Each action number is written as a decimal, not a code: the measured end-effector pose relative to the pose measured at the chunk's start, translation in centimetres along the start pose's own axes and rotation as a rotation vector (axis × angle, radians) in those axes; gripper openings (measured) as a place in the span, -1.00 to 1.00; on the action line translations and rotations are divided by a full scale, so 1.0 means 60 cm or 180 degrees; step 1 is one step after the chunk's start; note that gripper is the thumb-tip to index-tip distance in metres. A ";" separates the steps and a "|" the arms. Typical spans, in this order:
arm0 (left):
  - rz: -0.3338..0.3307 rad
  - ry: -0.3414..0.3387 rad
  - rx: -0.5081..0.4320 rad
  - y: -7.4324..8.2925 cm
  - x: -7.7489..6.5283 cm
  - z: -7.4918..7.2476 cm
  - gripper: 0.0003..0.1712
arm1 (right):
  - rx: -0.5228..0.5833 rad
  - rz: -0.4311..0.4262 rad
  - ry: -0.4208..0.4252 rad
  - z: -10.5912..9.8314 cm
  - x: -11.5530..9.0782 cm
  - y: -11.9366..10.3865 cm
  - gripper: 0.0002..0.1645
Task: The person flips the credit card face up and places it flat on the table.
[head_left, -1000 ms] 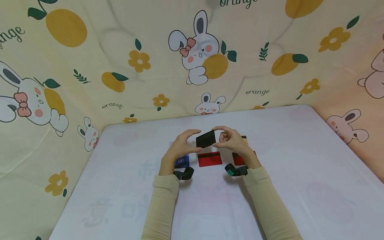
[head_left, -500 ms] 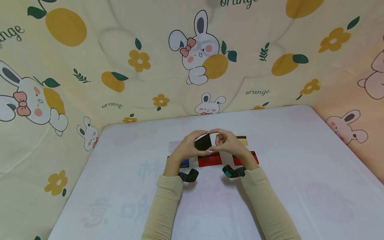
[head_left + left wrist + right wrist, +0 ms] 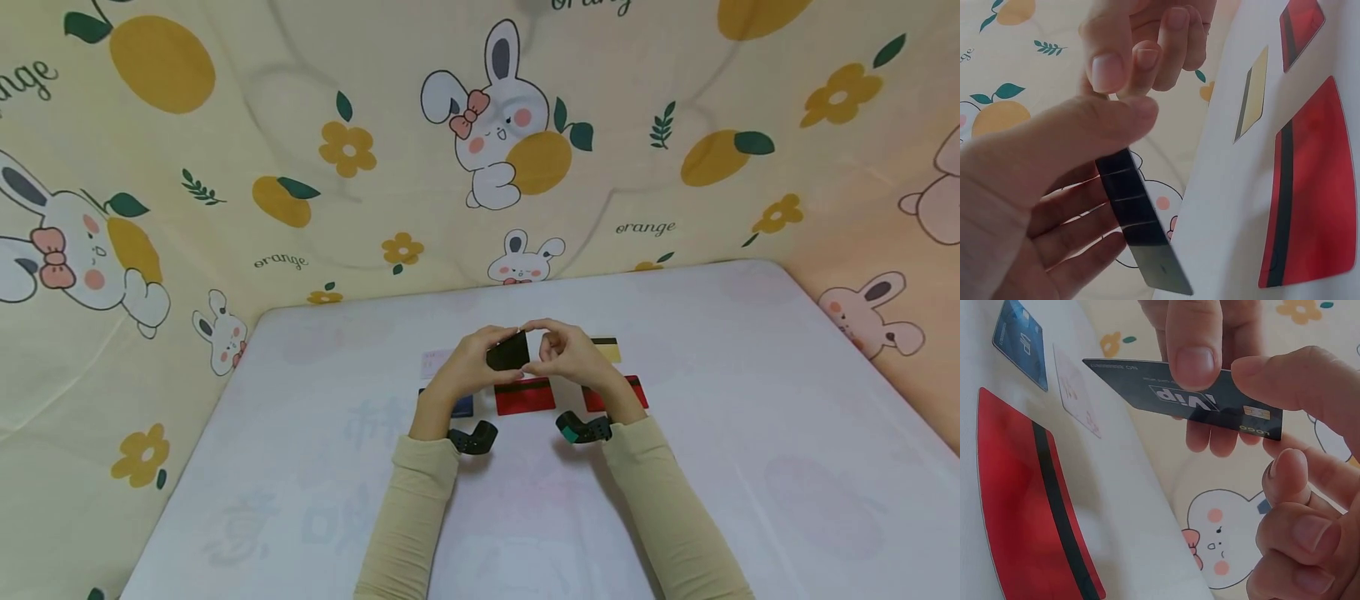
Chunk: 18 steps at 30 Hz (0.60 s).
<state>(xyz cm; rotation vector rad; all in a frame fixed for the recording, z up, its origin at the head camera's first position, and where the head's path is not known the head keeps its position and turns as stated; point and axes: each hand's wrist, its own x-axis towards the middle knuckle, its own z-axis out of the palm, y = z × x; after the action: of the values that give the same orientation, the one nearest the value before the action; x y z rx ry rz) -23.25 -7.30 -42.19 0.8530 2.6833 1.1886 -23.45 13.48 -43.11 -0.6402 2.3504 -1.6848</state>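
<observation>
Both hands hold one black VIP card (image 3: 1147, 394) above the table. In the head view my left hand (image 3: 474, 362) grips it from the left, thumb on one face and fingers behind. My right hand (image 3: 577, 360) pinches its right end between thumb and index finger, the other fingers curled. The right wrist view shows the card's printed VIP face and gold chip. Its other face shows dark with a pale end in the left wrist view. Below the hands lies a red card (image 3: 525, 398) with a black stripe, face down.
On the white table (image 3: 525, 517) lie a second red card (image 3: 637, 392), a yellow card (image 3: 606, 350), a blue card (image 3: 462, 406) and a pale pink card (image 3: 435, 363). Hands or forearms partly cover several of them. A patterned cloth (image 3: 360, 75) hangs behind.
Over the last second my left hand has moved right and taken hold of the black card. The card and right hand have shifted slightly left. Little differs since half a second ago.
</observation>
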 end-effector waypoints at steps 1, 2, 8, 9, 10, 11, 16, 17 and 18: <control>-0.0004 0.0004 -0.0011 0.000 0.000 0.000 -0.26 | -0.0005 0.0010 0.0008 0.000 0.001 0.000 -0.34; -0.0005 0.0008 -0.0018 0.000 -0.001 0.000 -0.26 | -0.0013 0.0017 0.0010 0.000 0.001 0.000 -0.34; 0.0096 0.0080 0.0004 -0.004 0.000 0.001 -0.30 | 0.0023 0.0027 0.0046 0.000 0.001 0.004 -0.32; 0.0105 0.0086 0.0009 -0.005 -0.001 0.001 -0.30 | 0.0043 0.0029 0.0056 0.000 0.001 0.004 -0.31; 0.0116 0.0091 0.0007 -0.005 -0.001 0.001 -0.30 | 0.0065 0.0030 0.0066 0.000 0.001 0.005 -0.31; 0.0124 0.0101 0.0008 -0.005 -0.001 0.001 -0.30 | 0.0093 0.0028 0.0073 -0.001 0.001 0.006 -0.30; 0.0142 0.0198 0.0059 -0.003 -0.002 -0.003 -0.29 | 0.0222 0.0031 0.0078 -0.002 0.001 0.010 -0.24; 0.0135 0.0227 0.0072 -0.002 -0.002 -0.004 -0.29 | 0.0252 0.0044 0.0070 -0.003 0.001 0.011 -0.23; 0.0127 0.0253 0.0082 -0.002 -0.002 -0.005 -0.29 | 0.0278 0.0057 0.0057 -0.003 0.002 0.012 -0.22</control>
<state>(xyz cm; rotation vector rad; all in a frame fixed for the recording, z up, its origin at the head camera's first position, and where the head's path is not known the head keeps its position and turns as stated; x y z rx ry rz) -23.27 -7.65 -42.08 0.8854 2.7624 1.2242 -23.78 13.81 -43.73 -0.5895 2.2728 -1.7813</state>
